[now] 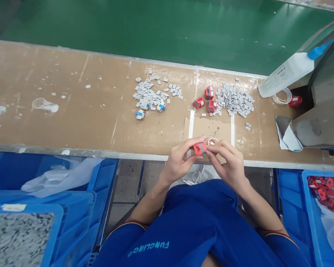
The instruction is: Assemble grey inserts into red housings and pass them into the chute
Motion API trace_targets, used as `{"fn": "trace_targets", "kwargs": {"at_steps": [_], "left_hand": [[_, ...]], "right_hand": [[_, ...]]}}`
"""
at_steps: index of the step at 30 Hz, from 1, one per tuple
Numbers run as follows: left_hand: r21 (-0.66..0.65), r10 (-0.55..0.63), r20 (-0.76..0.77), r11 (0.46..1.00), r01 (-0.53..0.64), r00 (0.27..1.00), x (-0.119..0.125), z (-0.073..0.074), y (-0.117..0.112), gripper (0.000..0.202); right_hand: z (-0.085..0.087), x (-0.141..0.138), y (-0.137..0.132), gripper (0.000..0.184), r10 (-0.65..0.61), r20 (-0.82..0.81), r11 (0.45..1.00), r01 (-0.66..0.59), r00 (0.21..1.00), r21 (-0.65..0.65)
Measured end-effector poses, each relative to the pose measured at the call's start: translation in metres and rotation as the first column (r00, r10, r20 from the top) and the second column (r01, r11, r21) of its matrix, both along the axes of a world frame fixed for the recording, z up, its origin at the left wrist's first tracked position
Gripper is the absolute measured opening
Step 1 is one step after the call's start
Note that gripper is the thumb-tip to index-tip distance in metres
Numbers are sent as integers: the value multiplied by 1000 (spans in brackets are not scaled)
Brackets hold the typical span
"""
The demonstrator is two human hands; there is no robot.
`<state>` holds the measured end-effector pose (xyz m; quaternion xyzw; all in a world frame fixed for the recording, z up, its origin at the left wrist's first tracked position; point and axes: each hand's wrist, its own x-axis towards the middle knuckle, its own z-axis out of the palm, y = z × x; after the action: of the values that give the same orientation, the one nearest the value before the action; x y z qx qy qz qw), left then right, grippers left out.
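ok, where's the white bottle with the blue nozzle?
Head view, right side: the bottle is on the bench, right of both piles of grey pieces, beside the larger white ring.

Ahead of my right hand point(229, 161), three red pieces point(209, 92) and the right tile heap point(235, 100) block a straight reach across the desk point(97, 124). I could pass between them and the left tile heap point(146, 93); rightward, the leaning bottle point(286, 74) and grey casing point(327, 85) bar my way.

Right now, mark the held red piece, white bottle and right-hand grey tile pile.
Held red piece point(199, 148), head view: middle of its body.
White bottle point(286, 75), head view: middle of its body.
Grey tile pile point(235, 100), head view: pile's middle.
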<state>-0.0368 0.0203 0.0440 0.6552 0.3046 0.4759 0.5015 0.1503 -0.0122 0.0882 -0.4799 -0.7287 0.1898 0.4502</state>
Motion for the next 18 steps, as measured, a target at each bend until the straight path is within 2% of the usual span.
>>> {"fn": "trace_targets", "kwargs": {"at_steps": [5, 11, 14, 18], "left_hand": [[133, -24, -62, 991, 32, 998, -2, 8, 5, 47], [142, -33, -123, 989, 50, 992, -5, 9, 7, 48], [105, -31, -111, 994, 42, 993, -8, 6, 7, 45], [-32, -62, -59, 998, 60, 996, -13, 4, 4, 43]], "right_hand": [[10, 11, 4, 19, 78, 56, 997, -77, 995, -19], [-3, 8, 5, 14, 80, -21, 996, -81, 997, -45], [-8, 4, 5, 15, 68, -51, 997, -70, 996, -38], [-8, 2, 4, 12, 120, -28, 991, -121, 992, -59]]}}
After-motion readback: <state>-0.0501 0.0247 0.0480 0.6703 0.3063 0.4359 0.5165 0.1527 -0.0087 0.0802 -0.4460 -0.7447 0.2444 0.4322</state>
